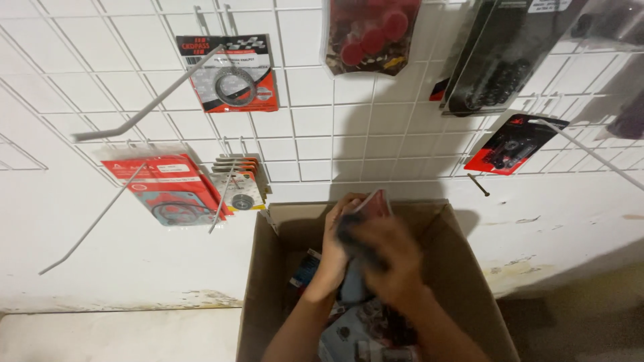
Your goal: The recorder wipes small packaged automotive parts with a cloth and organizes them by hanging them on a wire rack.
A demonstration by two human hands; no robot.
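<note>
Low in the middle of the frame, over an open box, the left hand and the blurred right hand both grasp a red-and-dark packet, held just above the box's rear rim. It looks light, thin and slick, likely stiff card under film, so pinching its edges seems safest. More packets hang on the wall grid above.

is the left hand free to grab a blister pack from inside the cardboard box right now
Probably not: the left hand already grips a red-edged packet together with the right hand above the brown cardboard box.
</note>
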